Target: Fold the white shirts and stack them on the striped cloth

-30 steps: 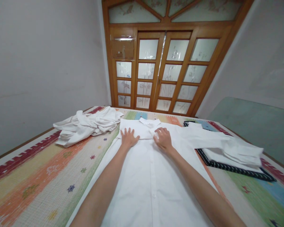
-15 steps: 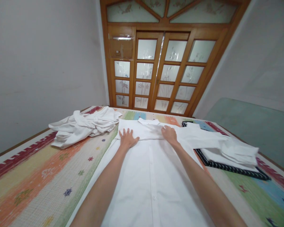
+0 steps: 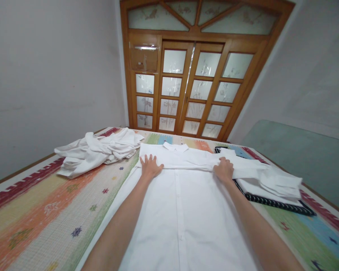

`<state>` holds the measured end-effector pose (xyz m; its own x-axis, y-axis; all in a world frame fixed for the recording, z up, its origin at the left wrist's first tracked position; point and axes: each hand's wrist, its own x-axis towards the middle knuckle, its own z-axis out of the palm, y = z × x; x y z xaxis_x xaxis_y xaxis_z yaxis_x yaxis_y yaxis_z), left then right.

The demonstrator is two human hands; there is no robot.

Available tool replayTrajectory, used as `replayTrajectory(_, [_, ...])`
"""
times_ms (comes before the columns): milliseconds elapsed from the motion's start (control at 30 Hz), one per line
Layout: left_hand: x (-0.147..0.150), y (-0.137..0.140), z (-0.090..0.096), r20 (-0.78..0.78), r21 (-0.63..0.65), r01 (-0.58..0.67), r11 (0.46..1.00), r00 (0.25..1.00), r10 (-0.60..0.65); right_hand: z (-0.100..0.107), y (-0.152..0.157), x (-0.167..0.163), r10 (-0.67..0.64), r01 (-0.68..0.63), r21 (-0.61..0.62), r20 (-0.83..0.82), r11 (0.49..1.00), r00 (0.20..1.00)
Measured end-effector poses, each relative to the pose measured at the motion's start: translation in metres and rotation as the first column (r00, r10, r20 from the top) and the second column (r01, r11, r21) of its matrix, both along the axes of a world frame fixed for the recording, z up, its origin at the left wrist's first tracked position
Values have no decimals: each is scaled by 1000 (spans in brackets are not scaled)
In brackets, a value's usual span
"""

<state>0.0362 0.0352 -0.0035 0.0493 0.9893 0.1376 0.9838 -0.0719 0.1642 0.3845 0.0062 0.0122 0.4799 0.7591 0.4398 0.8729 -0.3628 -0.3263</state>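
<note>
A white button-up shirt (image 3: 164, 210) lies spread out in front of me, with its collar (image 3: 175, 146) at the far end and its button strip running toward me. A white sleeve (image 3: 189, 162) stretches across the chest to the right. My left hand (image 3: 151, 167) rests flat on the cloth near the left shoulder, its fingers spread. Over at the right side of the chest, my right hand (image 3: 223, 169) has its fingers curled on the sleeve cloth; the fingertips are partly hidden.
A crumpled white garment (image 3: 101, 150) lies to the left on the patterned bed cover (image 3: 81, 210). On the right, folded white clothes (image 3: 277, 184) sit over a black-edged piece (image 3: 282, 206). Beyond the bed stand wooden glass-paned doors (image 3: 183, 99), with walls on both sides.
My right hand has moved to the right along the sleeve, from near the collar to the right side of the chest. The left hand stays in place on the shirt.
</note>
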Motion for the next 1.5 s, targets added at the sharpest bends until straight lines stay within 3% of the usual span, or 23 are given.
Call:
replayTrajectory(100, [-1, 0, 0, -8, -16, 11, 1000, 1000, -11, -5, 4, -18, 101, -110, 49, 162, 993, 982])
replayTrajectory(200, [-2, -1, 3, -17, -49, 30, 998, 999, -31, -5, 16, -42, 246, -258, 33, 204, 966, 947])
replayTrajectory(467, [-3, -4, 8, -37, -93, 79, 993, 996, -82, -24, 33, -85, 412, -387, -282, 32, 878, 911])
replayTrajectory(733, [-5, -6, 11, -41, -112, 156, 981, 986, -161, -32, 29, -83, 416, -380, -305, 60, 873, 907])
replayTrajectory(967, [-9, -1, 6, -32, -63, 50, 997, 998, -52, -33, 27, -82, 391, -351, -240, 147, 905, 909])
replayTrajectory(1100, [-22, 8, 2, -30, -47, 51, 998, 998, -52, -30, 22, -82, 313, -281, -180, 187, 943, 931])
replayTrajectory(1233, [-34, 15, 0, -4, -24, 53, 998, 999, -53, -26, 18, -82, 255, -240, -115, 147, 964, 956])
replayTrajectory(1500, [-56, 17, 4, 17, 70, 68, 995, 997, -69, -25, 18, -81, 260, -255, -83, 66, 963, 963])
